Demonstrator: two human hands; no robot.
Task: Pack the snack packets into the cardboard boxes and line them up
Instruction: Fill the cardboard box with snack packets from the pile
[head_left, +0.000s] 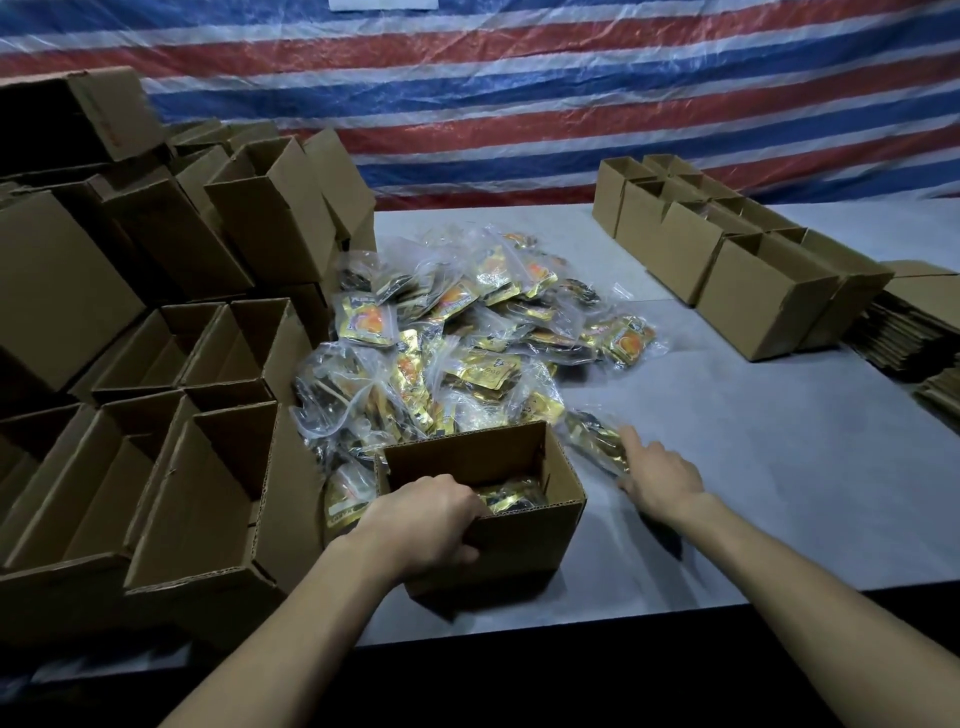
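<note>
I see the open box (519, 540) at the table's (753, 467) near edge, the packet pile (457, 338) behind it, empty boxes (156, 364) left, lined boxes (727, 260) far right.

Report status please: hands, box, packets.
Left hand grips open box at near rim. Right hand rests on loose packet beside it. Packet pile behind box.

L hand (431, 519), R hand (660, 478) bare; forearms (311, 613) bare too.

Dim overhead light, glare on foil packets (467, 332), dark corners, wide-angle edge bowing.
</note>
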